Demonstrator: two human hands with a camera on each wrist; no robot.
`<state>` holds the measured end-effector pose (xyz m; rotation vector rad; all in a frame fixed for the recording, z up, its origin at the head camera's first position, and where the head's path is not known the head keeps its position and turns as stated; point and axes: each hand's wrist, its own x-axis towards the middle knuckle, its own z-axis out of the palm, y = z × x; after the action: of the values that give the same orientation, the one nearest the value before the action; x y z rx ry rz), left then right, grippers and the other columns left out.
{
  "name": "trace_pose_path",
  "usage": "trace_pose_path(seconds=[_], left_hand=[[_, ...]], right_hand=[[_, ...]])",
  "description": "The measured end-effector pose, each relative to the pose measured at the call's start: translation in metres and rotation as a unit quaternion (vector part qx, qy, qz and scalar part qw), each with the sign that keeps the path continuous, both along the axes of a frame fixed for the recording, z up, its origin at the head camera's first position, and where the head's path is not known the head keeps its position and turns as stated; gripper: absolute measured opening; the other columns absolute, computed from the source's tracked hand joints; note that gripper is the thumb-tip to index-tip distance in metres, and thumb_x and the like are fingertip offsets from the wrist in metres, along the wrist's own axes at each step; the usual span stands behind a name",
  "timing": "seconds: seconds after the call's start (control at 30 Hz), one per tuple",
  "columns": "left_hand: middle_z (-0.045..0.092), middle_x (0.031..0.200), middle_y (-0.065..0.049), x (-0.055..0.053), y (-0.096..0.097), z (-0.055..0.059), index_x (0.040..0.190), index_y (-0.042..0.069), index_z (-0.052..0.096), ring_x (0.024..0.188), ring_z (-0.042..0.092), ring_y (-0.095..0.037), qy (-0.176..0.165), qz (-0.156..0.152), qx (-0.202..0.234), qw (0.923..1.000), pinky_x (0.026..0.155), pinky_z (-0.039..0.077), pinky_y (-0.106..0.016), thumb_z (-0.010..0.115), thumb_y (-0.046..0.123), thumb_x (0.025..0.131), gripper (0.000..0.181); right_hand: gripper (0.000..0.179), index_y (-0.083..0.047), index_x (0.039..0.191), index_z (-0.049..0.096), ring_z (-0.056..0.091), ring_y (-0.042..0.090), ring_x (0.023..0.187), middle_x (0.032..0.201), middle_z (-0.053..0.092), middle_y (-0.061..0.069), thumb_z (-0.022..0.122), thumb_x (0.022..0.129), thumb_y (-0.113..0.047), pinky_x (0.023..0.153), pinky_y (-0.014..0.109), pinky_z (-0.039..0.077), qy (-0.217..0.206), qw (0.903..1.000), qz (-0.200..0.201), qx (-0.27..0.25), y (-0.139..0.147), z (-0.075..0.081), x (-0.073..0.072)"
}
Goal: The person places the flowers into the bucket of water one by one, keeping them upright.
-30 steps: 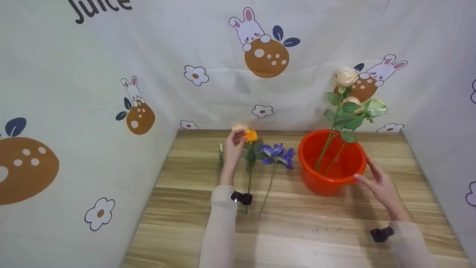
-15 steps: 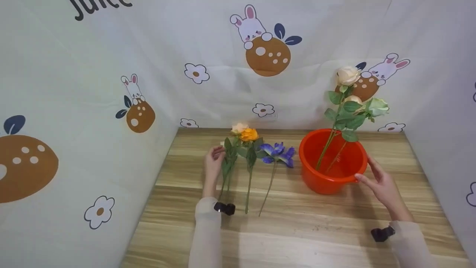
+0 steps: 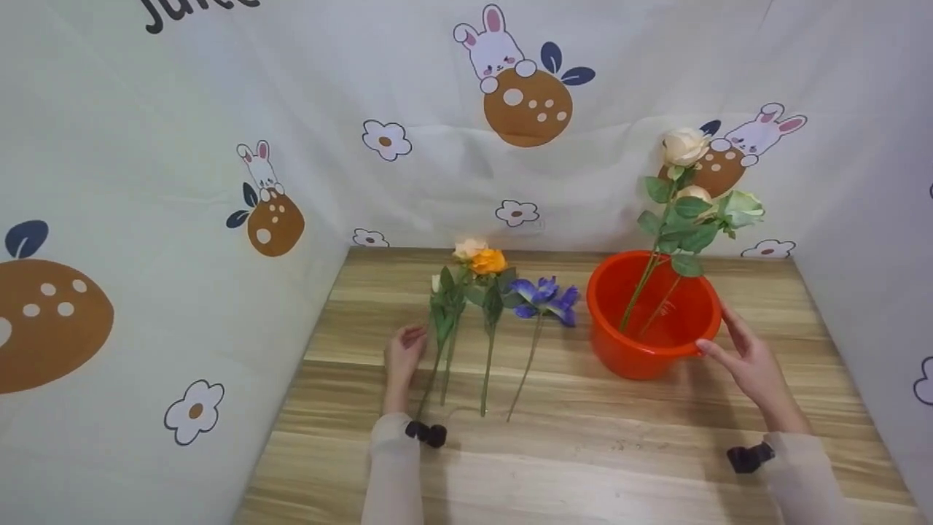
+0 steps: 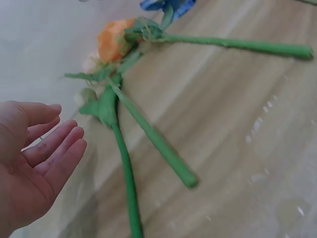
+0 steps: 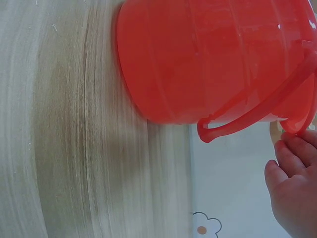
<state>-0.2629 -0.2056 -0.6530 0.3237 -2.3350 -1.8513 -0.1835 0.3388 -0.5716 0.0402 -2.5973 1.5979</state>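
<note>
From a distance I read the counter [image 3: 554, 467] near to far: the right hand [image 3: 754, 368] is spread at the bucket [image 3: 630, 359], thumb and fingertips touching the rim without clenching; the left hand [image 3: 405, 351], loosely spread and holding nothing, lies just beside the leftmost stem [image 4: 129, 183], apart from it. Four flowers lie left of the bucket, stems toward me; beyond the stems come the purple flower [image 3: 543, 293], the bud [image 3: 436, 283], the orange flower [image 3: 488, 261] and the peach flower [image 3: 469, 249]. I judge them artificial and light, stems stiff but bendable, petals soft and easily crushed; I would pinch a bare stem below its leaves. The upright bucket, apparently plastic, should be light, smooth and apt to slide, best held by its rim. From it rise the green rose [image 3: 742, 209] and cream rose [image 3: 684, 148], before the printed cloth [image 3: 437, 189].
</note>
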Motion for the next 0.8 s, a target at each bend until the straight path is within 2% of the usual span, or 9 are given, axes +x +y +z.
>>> trace_pose_path(seconds=[0.07,0.17,0.33,0.5,0.6,0.67,0.73,0.8], left_hand=[[0.066,0.12,-0.03,0.005,-0.002,-0.006,0.124,-0.012,0.058,0.111,0.065,-0.037,-0.021,0.005,0.007,0.9997,0.089,0.058,-0.033,0.063,-0.002,0.093,0.033],[0.067,0.117,-0.027,0.01,-0.003,-0.011,0.124,-0.009,0.061,0.105,0.066,-0.032,-0.044,0.004,-0.007,0.999,0.086,0.058,-0.033,0.067,-0.002,0.09,0.035],[0.072,0.104,-0.021,0.008,-0.003,-0.01,0.113,-0.006,0.068,0.094,0.069,-0.027,-0.065,-0.025,-0.099,0.9926,0.078,0.058,-0.03,0.075,0.005,0.084,0.031],[0.072,0.095,-0.012,0.003,0.0,-0.002,0.103,0.001,0.071,0.084,0.068,-0.021,-0.104,-0.061,-0.194,0.9736,0.073,0.056,-0.032,0.079,0.013,0.082,0.026],[0.072,0.093,-0.008,0.001,0.002,0.001,0.099,0.005,0.07,0.083,0.067,-0.019,-0.118,-0.069,-0.253,0.9579,0.074,0.055,-0.033,0.077,0.015,0.084,0.019],[0.073,0.092,-0.007,0.0,0.003,0.002,0.096,0.007,0.071,0.083,0.067,-0.019,-0.121,-0.064,-0.279,0.9505,0.074,0.055,-0.034,0.074,0.014,0.085,0.014],[0.074,0.092,-0.007,0.001,0.003,0.003,0.094,0.007,0.071,0.083,0.068,-0.02,-0.121,-0.057,-0.291,0.9473,0.074,0.055,-0.035,0.072,0.013,0.086,0.011],[0.074,0.092,-0.008,0.002,0.002,0.003,0.094,0.006,0.071,0.083,0.068,-0.021,-0.119,-0.052,-0.286,0.9492,0.074,0.055,-0.035,0.071,0.011,0.085,0.011]], right_hand=[[0.08,-0.011,0.159,0.02,0.017,0.031,0.154,0.164,0.02,0.021,0.068,0.095,-0.021,0.102,-0.006,0.022,-0.001,1.0,0.001,0.002,0.0,0.0,0.0],[0.079,-0.011,0.159,0.02,0.017,0.032,0.154,0.164,0.02,0.021,0.067,0.096,-0.021,0.101,-0.006,0.022,-0.004,1.0,0.001,0.004,0.0,0.0,0.0],[0.079,-0.009,0.159,0.021,0.017,0.029,0.154,0.163,0.02,0.022,0.067,0.095,-0.019,0.103,-0.005,0.022,0.003,1.0,0.003,-0.004,-0.001,-0.001,0.0],[0.079,-0.006,0.158,0.022,0.018,0.023,0.154,0.162,0.021,0.025,0.068,0.095,-0.014,0.105,-0.004,0.022,0.016,0.9998,0.005,-0.012,-0.001,-0.002,0.0],[0.08,-0.007,0.158,0.021,0.017,0.025,0.154,0.163,0.02,0.024,0.068,0.095,-0.016,0.104,-0.005,0.021,0.01,0.9999,0.003,-0.007,0.0,-0.003,0.0],[0.08,-0.008,0.159,0.019,0.015,0.029,0.154,0.163,0.018,0.023,0.068,0.095,-0.019,0.103,-0.005,0.021,0.003,1.0,0.003,-0.004,0.0,-0.003,0.0],[0.081,-0.009,0.159,0.018,0.014,0.033,0.154,0.164,0.017,0.022,0.067,0.096,-0.021,0.102,-0.006,0.02,-0.004,1.0,0.003,-0.001,0.001,-0.002,0.0],[0.081,-0.009,0.159,0.018,0.013,0.035,0.153,0.164,0.017,0.021,0.067,0.096,-0.021,0.102,-0.006,0.019,-0.007,1.0,0.003,0.0,0.001,-0.002,0.0]])
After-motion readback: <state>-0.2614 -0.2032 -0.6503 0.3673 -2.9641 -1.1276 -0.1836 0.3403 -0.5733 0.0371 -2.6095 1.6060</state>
